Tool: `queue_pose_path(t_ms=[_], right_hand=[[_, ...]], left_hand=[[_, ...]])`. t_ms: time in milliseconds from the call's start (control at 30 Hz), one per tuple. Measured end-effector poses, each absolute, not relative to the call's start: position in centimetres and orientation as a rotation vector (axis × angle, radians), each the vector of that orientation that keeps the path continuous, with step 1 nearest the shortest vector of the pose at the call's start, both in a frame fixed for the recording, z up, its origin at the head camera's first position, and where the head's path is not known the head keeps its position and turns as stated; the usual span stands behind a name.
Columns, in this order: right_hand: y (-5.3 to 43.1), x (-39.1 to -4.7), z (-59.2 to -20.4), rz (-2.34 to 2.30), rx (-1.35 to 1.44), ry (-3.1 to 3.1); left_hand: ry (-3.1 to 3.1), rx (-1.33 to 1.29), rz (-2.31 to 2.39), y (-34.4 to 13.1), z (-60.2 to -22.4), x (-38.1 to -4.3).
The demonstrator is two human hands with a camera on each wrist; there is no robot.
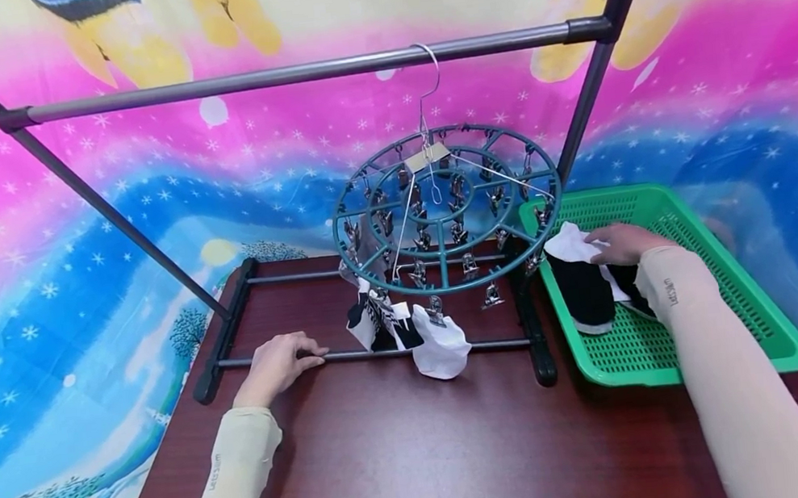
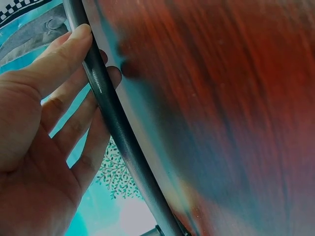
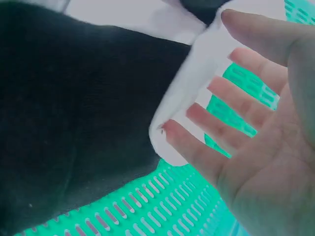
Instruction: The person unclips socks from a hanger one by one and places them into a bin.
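Observation:
My left hand (image 1: 280,367) holds the rack's front lower bar (image 1: 366,354), its thumb on one side and fingertips round the other in the left wrist view. Inside the green basket (image 1: 739,286), my right hand (image 1: 628,243) touches the white part of a black-and-white sock (image 3: 83,113). Its fingers are spread and fairly straight. Other black and white pieces lie partly hidden under that hand. A round green clip hanger (image 1: 447,288) hangs from the top bar (image 1: 279,76). Clipped along its near left side are a white sock (image 1: 442,354) and a black-and-white patterned sock (image 1: 378,326).
The dark rack stands on a reddish-brown table (image 1: 406,451), its right post (image 1: 589,107) close to the basket. Several metal clips (image 1: 492,296) dangle from the hanger. A colourful printed cloth (image 1: 80,274) covers the wall behind.

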State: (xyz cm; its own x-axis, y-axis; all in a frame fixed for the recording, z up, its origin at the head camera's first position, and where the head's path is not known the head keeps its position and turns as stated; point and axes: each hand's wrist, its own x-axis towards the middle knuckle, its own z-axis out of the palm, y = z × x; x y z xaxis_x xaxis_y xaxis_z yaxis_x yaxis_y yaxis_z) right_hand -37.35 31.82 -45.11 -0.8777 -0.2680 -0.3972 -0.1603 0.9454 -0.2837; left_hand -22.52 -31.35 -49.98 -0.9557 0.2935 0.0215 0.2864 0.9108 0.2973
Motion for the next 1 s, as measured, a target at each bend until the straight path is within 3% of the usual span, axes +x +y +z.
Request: queue_pose_path(t_ms=[333, 567, 767, 1000], right_hand=[[31.6, -34.9, -38.9, -0.567, -0.35, 2.74], [28.0, -29.2, -34.0, -0.929, -0.397, 2.872], [24.3, -24.0, -33.7, -1.089, -0.6, 2.91], [20.6, -20.8, -35.4, -1.087, -0.915, 2.791]], left_hand=[[3.055, 0.458, 0.463, -31.1, -50.1, -22.3], [3.064, 0.451, 0.474, -31.2, -50.0, -22.2], [3.072, 0.461, 0.493, -31.3, -50.0, -22.1], [3.066, 0.46, 0.501, -31.3, -50.1, -22.2]])
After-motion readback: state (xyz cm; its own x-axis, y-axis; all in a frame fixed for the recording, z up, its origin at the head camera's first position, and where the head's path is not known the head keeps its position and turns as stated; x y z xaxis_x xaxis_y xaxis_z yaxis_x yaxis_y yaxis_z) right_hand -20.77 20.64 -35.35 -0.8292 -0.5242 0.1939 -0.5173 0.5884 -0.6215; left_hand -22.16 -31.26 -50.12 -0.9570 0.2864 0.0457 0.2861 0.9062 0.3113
